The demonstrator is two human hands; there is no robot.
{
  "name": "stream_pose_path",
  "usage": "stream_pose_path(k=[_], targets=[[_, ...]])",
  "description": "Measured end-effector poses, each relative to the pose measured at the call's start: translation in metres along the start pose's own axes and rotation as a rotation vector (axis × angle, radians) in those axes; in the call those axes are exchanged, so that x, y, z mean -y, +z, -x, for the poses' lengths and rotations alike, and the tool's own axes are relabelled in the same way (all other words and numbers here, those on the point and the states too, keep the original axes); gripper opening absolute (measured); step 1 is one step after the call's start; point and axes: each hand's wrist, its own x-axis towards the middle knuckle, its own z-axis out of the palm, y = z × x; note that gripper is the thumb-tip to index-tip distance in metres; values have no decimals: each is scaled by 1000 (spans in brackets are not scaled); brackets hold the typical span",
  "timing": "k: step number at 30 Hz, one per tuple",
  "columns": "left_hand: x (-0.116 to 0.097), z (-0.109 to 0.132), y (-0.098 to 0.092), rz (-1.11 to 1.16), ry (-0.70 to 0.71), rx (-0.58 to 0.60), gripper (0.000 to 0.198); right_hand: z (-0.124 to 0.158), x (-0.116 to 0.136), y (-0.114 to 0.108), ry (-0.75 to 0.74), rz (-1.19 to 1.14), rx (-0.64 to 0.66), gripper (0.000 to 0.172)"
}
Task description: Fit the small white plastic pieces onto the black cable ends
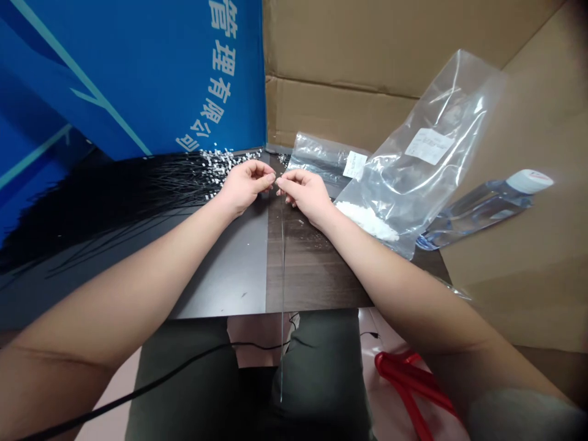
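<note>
My left hand [245, 182] and my right hand [304, 193] meet over the far part of the dark table [239, 269], fingertips pinched together. Between them they hold the end of a thin clear strand [282, 275] that runs down toward my lap, plus a tiny piece I cannot make out. Left of my left hand lies a large bundle of thin black strands [114, 196] with small white end pieces [225, 160]. Right of my right hand a clear plastic bag [427, 153] holds small white parts [367, 220].
A smaller clear bag [321, 159] with a label lies behind my hands. A plastic water bottle [487, 205] lies on its side at the right. Cardboard walls [349, 55] and a blue printed board [138, 73] enclose the table. Red handles [408, 386] and a black cable [184, 367] are near my lap.
</note>
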Motion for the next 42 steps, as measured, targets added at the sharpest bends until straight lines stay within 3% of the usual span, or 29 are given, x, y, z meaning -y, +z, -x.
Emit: stream_pose_path(k=[9, 15, 21, 31, 42], targets=[[10, -2, 2, 59, 95, -42, 45, 0, -8, 2, -71, 21, 4, 18], [0, 9, 8, 199, -3, -17, 49, 3, -10, 0, -99, -12, 15, 29], [-18, 26, 15, 336, -141, -41, 46, 8, -6, -2, -143, 93, -49, 25], [-25, 40, 5, 522, -366, -87, 38, 24, -11, 2, 2, 77, -88, 25], [-27, 36, 19, 422, -189, -54, 50, 9, -10, 1, -193, 130, -58, 30]])
